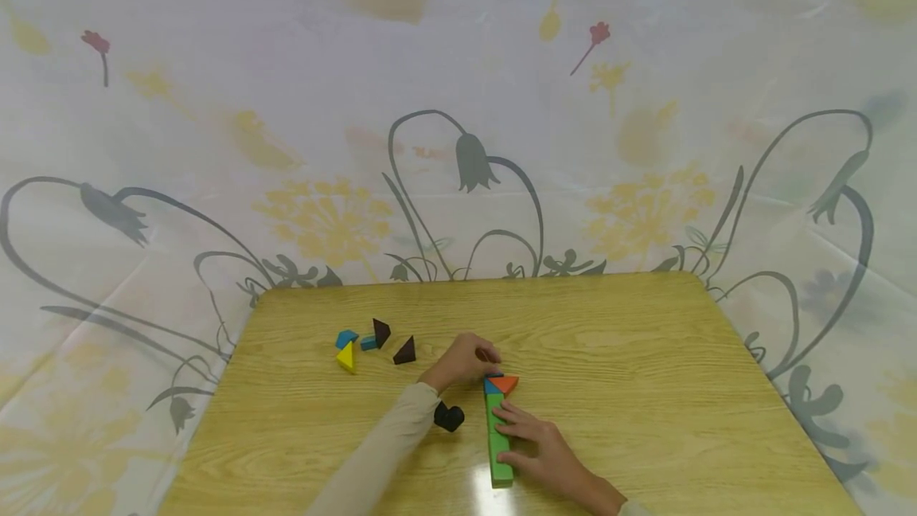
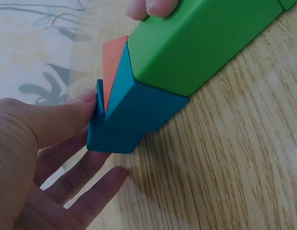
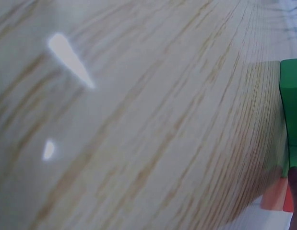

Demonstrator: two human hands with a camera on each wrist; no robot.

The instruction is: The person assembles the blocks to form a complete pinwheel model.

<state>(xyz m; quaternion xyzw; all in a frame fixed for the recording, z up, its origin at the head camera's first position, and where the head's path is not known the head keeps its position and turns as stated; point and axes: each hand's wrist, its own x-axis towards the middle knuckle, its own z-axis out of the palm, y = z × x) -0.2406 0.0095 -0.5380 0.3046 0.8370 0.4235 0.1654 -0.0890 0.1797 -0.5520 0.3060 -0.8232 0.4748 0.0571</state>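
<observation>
In the head view, a row of green blocks [image 1: 497, 444] runs toward the table's front, with a blue triangular block [image 1: 492, 387] and an orange triangular block [image 1: 505, 383] at its far end. My left hand [image 1: 462, 361] pinches a small blue block [image 2: 107, 138] between thumb and fingers, against the blue and orange pieces. In the left wrist view, its contact with them looks close. My right hand [image 1: 540, 448] rests along the right side of the green row, fingers extended over its top. One fingertip [image 3: 295, 187] and a green block [image 3: 292, 105] show at the right wrist view's edge.
Loose blocks lie at the table's left: a yellow one [image 1: 347, 357], a blue one [image 1: 346, 338], another blue one [image 1: 368, 343] and dark ones [image 1: 405, 351]. A black rounded object [image 1: 450, 418] shows beside my left forearm. A flower-patterned sheet [image 1: 458, 62] hangs behind the wooden table [image 1: 609, 325].
</observation>
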